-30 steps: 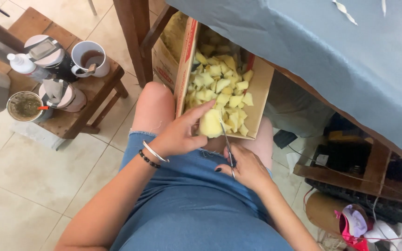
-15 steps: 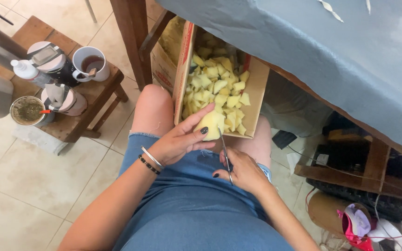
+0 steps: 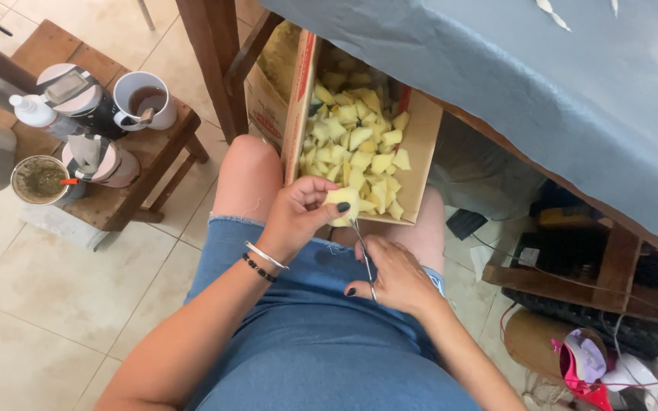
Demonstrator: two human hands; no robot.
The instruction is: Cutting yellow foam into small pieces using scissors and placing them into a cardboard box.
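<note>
Tile floor [image 3: 55,281] surrounds lap; left hand [image 3: 298,217] pinches yellow piece [image 3: 342,198], right hand [image 3: 394,278] grips scissors [image 3: 362,251].

An open brown cardboard box [image 3: 420,152] with red print is resting on the person's knees, holding yellow foam pieces [image 3: 359,144].

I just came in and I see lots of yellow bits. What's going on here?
A seated person is snipping a yellow foam piece with scissors. The left hand pinches the piece, and the right hand works the scissors just under it. On the person's knees sits a cardboard box, full of small yellow cut bits. Beside them, a little wooden table holds a mug and some tumblers.
</note>
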